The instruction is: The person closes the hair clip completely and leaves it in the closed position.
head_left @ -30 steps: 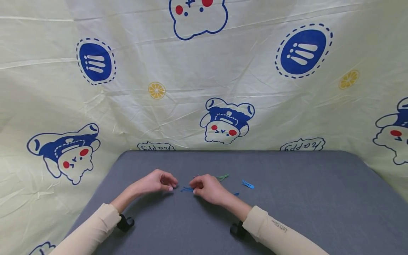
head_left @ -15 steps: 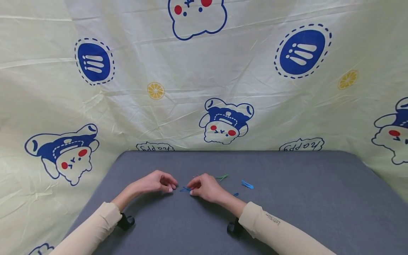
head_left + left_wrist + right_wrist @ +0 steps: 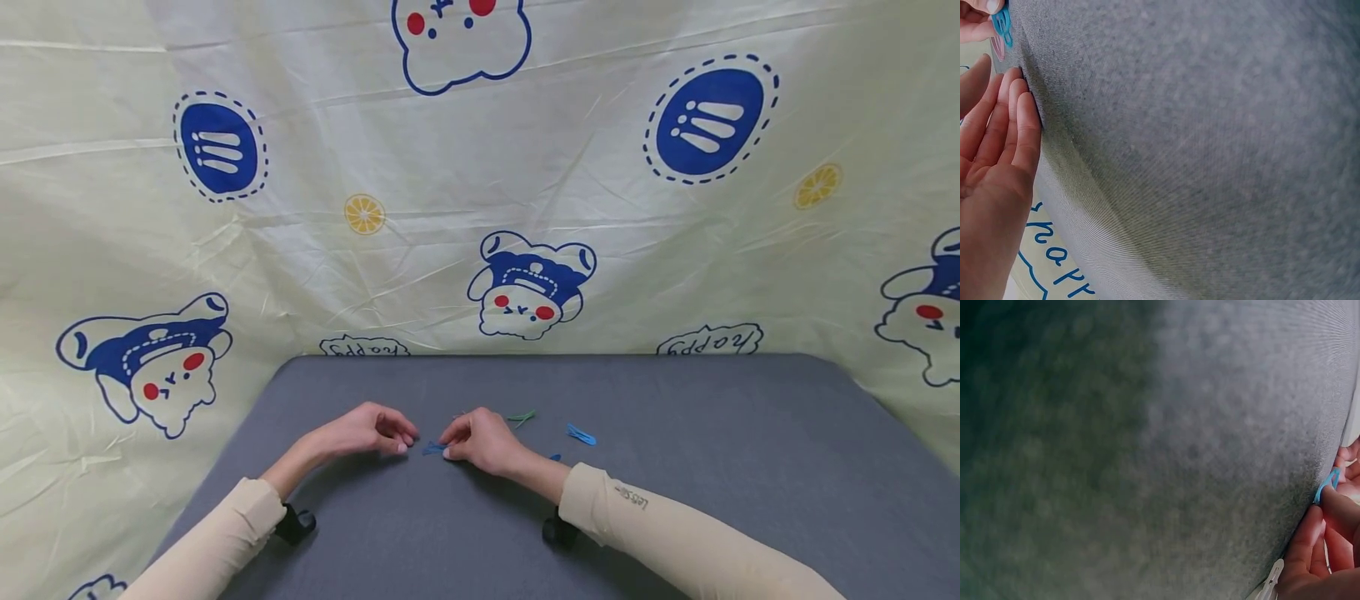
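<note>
A blue snap hair clip [image 3: 432, 448] lies low over the grey table between the hands. My right hand [image 3: 487, 442] pinches its near end between thumb and fingertips; the right wrist view also shows the blue clip [image 3: 1327, 486] at the thumb. To the left, my left hand [image 3: 377, 431] rests with relaxed, slightly bent fingers and holds nothing. Its fingers [image 3: 1025, 122] lie along the tabletop in the left wrist view, a short gap from the blue clip [image 3: 1002, 26]. Part of a pink clip [image 3: 999, 49] shows behind that clip.
Beyond the right hand lies a green hair clip [image 3: 521, 417]. Farther right is a bright blue clip [image 3: 581, 434], with a darker blue one [image 3: 556, 457] partly behind the right wrist. A pale clip [image 3: 1270, 578] appears in the right wrist view. Printed cloth [image 3: 420, 275] hangs behind the table.
My right hand has shifted slightly left along the blue clip, and its forearm has swung a little. The clip's spread end now looks narrower. The left hand has stayed in place.
</note>
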`<state>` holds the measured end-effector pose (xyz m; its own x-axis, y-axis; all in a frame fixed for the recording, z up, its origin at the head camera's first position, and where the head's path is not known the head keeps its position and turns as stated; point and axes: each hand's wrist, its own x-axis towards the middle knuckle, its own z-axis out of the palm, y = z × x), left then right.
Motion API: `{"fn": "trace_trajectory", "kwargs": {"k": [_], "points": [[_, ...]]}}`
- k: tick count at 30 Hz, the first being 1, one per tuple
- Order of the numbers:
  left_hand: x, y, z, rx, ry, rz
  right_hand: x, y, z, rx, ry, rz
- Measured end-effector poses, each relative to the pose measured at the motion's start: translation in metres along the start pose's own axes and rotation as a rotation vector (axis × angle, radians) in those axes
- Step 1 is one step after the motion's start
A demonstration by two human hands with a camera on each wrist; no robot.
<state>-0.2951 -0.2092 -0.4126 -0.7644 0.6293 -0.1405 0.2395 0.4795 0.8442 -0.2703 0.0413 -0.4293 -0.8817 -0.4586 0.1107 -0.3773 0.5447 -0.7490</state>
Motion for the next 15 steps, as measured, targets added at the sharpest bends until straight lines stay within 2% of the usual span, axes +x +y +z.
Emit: {"fn": "trace_trajectory", "kwargs": {"k": [8, 15], "points": [[-0.0016, -0.0035, 0.0006, 0.005, 0.009, 0.003, -0.0005, -0.0012, 0.0016, -0.014, 0.034, -0.007], [-0.0023, -0.0022, 0.0026, 0.027, 0.025, -0.007, -0.0024, -0.0029, -0.0023, 0.061, 0.015, 0.019]]}}
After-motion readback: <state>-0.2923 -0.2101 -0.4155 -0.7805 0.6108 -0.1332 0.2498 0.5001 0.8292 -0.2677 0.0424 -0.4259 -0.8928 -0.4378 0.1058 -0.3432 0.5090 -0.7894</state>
